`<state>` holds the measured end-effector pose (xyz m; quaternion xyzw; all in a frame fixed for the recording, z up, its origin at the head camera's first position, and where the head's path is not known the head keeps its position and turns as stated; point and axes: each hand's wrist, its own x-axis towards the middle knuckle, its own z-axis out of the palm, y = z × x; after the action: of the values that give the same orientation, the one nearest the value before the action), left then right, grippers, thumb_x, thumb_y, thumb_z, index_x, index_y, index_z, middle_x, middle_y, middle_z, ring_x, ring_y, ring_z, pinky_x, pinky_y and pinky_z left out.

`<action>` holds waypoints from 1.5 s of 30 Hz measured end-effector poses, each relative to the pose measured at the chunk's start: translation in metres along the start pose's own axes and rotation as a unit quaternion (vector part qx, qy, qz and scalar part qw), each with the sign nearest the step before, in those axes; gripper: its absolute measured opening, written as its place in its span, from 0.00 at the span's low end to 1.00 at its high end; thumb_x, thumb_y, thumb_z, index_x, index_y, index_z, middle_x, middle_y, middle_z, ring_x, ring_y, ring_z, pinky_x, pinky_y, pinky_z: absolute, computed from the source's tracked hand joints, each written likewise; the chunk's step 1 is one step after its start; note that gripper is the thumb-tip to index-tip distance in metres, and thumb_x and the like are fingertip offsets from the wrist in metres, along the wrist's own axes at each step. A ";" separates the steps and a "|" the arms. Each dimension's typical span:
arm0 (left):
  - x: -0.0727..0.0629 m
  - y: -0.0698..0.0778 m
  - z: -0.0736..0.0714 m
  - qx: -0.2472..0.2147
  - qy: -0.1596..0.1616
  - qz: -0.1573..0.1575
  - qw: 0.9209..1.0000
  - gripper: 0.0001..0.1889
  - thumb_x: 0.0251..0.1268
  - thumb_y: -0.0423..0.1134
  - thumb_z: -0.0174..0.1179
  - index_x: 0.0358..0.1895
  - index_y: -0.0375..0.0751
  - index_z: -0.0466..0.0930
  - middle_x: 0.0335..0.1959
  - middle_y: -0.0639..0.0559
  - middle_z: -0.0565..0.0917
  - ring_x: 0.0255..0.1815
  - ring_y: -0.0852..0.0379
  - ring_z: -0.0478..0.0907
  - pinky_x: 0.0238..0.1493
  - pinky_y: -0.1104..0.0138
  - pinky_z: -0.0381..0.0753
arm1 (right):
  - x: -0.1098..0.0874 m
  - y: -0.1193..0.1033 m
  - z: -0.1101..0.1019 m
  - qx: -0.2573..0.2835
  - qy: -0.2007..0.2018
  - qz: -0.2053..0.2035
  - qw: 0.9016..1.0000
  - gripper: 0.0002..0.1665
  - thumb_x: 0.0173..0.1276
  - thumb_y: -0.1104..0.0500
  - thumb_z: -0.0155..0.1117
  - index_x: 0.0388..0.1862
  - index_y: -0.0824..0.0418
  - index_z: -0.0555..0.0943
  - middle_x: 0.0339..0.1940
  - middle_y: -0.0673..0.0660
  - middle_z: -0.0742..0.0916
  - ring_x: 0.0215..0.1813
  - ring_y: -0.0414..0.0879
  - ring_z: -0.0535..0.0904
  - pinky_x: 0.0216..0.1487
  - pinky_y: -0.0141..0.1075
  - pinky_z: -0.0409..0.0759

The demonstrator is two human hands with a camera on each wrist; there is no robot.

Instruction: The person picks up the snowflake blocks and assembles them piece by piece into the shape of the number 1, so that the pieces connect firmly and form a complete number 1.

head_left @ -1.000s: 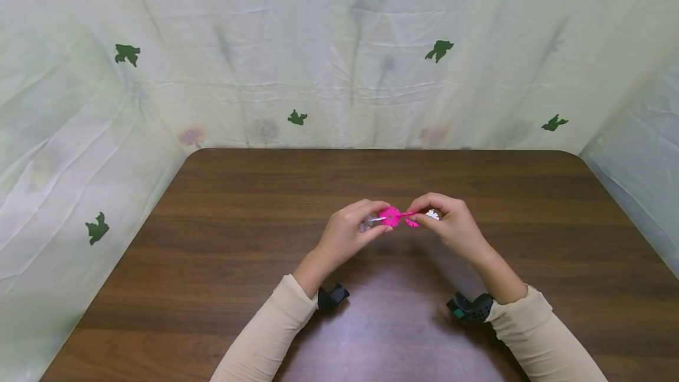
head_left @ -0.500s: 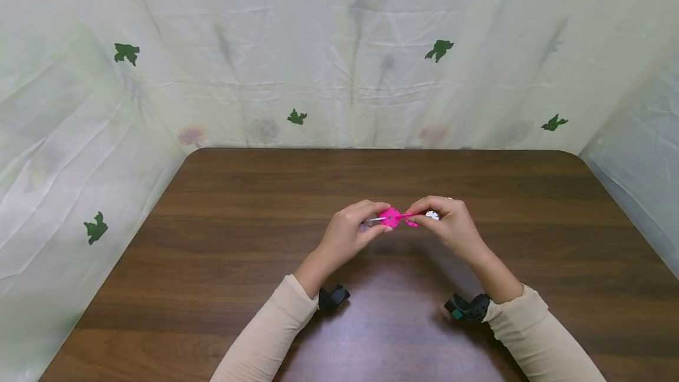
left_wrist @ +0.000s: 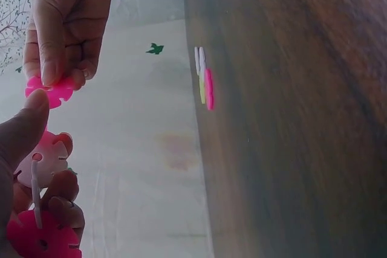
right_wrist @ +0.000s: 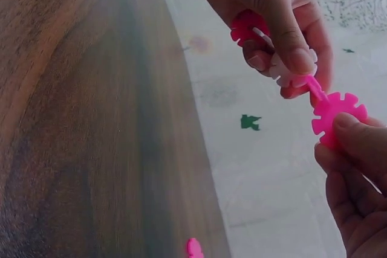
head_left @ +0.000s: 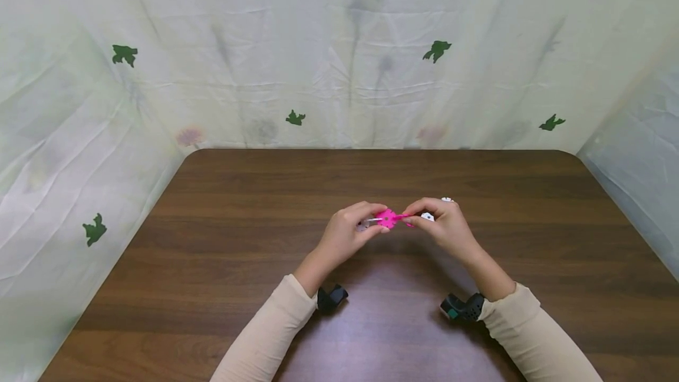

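Note:
Above the table, both hands hold a short chain of notched plastic interlocking discs. In the head view my left hand [head_left: 345, 231] grips its left part, where a pink disc [head_left: 387, 219] faces the camera. My right hand [head_left: 445, 226] pinches the right end between thumb and fingertips. The right wrist view shows that end as a pink notched disc [right_wrist: 338, 110] under the right thumb. A thin pink piece links it to a whitish disc [right_wrist: 296, 67] under the left thumb. Another pink disc [left_wrist: 42, 234] lies against the left fingers, which partly hide the chain.
White loose discs [head_left: 427, 216] show behind the right hand on the brown wooden table [head_left: 254, 187]. The left wrist view has a small group there, including a pink disc [left_wrist: 209, 89] seen edge-on. A pale curtain [head_left: 318, 46] with green leaf shapes stands behind the table.
The right hand has shifted slightly left, uncovering a second white disc behind it. The left hand has hardly moved, and both hands keep their hold on the chain.

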<state>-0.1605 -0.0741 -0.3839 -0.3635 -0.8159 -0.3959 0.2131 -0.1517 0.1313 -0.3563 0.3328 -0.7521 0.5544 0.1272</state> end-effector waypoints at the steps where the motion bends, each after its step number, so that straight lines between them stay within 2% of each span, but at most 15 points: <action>1: 0.000 0.000 0.000 0.000 -0.001 -0.001 1.000 0.17 0.45 0.36 0.69 0.41 0.37 0.81 0.34 0.52 0.82 0.33 0.61 0.77 0.34 0.73 0.73 | 0.000 0.001 0.001 0.000 0.000 -0.002 1.000 0.07 0.47 0.80 0.63 0.26 0.72 0.80 0.25 0.64 0.83 0.27 0.43 0.77 0.24 0.27 0.72; 7: 0.000 -0.002 0.000 -0.001 -0.006 -0.007 1.000 0.17 0.45 0.38 0.69 0.42 0.38 0.81 0.33 0.53 0.82 0.32 0.61 0.77 0.34 0.72 0.73 | 0.000 0.001 0.003 -0.002 0.000 -0.004 1.000 0.07 0.48 0.80 0.63 0.26 0.72 0.80 0.25 0.63 0.83 0.29 0.43 0.78 0.28 0.29 0.73; 13: 0.001 -0.001 -0.004 -0.018 -0.016 -0.024 0.999 0.17 0.46 0.40 0.69 0.42 0.39 0.81 0.33 0.54 0.81 0.32 0.64 0.76 0.34 0.73 0.73 | 0.001 -0.005 0.001 -0.004 -0.014 0.026 1.000 0.05 0.51 0.76 0.63 0.29 0.71 0.80 0.27 0.61 0.83 0.28 0.43 0.76 0.25 0.30 0.72; 19: 0.002 0.000 -0.006 -0.022 -0.025 -0.035 0.999 0.17 0.47 0.40 0.69 0.42 0.40 0.81 0.35 0.54 0.82 0.34 0.64 0.76 0.36 0.73 0.73 | 0.001 -0.011 -0.001 -0.015 -0.027 0.043 0.999 0.08 0.52 0.75 0.64 0.32 0.69 0.78 0.29 0.58 0.82 0.31 0.44 0.75 0.31 0.32 0.74; 23: 0.001 -0.002 -0.006 -0.013 -0.026 -0.035 0.999 0.18 0.46 0.41 0.69 0.44 0.40 0.81 0.37 0.53 0.82 0.36 0.63 0.76 0.39 0.72 0.73 | 0.001 -0.011 0.000 -0.006 -0.031 0.051 0.998 0.07 0.53 0.75 0.63 0.32 0.69 0.77 0.28 0.58 0.81 0.30 0.47 0.75 0.29 0.31 0.73; 27: 0.001 -0.002 -0.007 -0.003 -0.022 -0.022 1.000 0.21 0.46 0.41 0.70 0.46 0.40 0.80 0.39 0.53 0.81 0.38 0.63 0.75 0.40 0.73 0.72 | 0.000 -0.009 0.001 0.011 -0.025 0.057 0.998 0.07 0.54 0.75 0.62 0.32 0.70 0.77 0.29 0.60 0.82 0.29 0.46 0.76 0.27 0.31 0.72; 33: 0.004 0.005 -0.008 0.059 -0.024 0.034 0.997 0.22 0.46 0.41 0.69 0.47 0.40 0.79 0.42 0.53 0.81 0.42 0.63 0.76 0.44 0.67 0.67 | 0.000 -0.008 0.005 0.036 -0.015 0.064 0.997 0.07 0.53 0.77 0.60 0.32 0.74 0.76 0.27 0.64 0.81 0.27 0.49 0.77 0.27 0.30 0.73; 36: 0.004 0.008 -0.007 0.088 -0.028 0.059 0.994 0.22 0.46 0.43 0.69 0.47 0.41 0.79 0.41 0.54 0.81 0.41 0.63 0.76 0.43 0.66 0.66 | -0.003 0.001 0.007 0.066 -0.014 0.085 0.994 0.07 0.54 0.77 0.60 0.33 0.74 0.76 0.27 0.64 0.80 0.27 0.50 0.78 0.28 0.30 0.75; 40: 0.004 0.010 -0.005 0.111 -0.027 0.070 0.991 0.21 0.48 0.44 0.67 0.47 0.42 0.78 0.40 0.54 0.81 0.38 0.65 0.76 0.41 0.69 0.67 | -0.005 0.014 0.009 0.104 -0.010 0.120 0.987 0.06 0.56 0.75 0.60 0.34 0.74 0.75 0.29 0.64 0.80 0.28 0.47 0.80 0.30 0.33 0.78; 45: 0.004 0.013 -0.003 0.124 -0.017 0.075 0.989 0.21 0.47 0.43 0.68 0.46 0.41 0.78 0.38 0.55 0.81 0.34 0.65 0.75 0.37 0.70 0.68 | -0.007 0.019 0.011 0.126 -0.001 0.149 0.981 0.08 0.57 0.71 0.62 0.35 0.74 0.75 0.30 0.62 0.81 0.29 0.45 0.80 0.32 0.38 0.79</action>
<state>-0.1530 -0.0694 -0.3739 -0.4007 -0.8328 -0.2681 0.2720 -0.1566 0.1264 -0.3782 0.2307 -0.7177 0.6570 -0.0002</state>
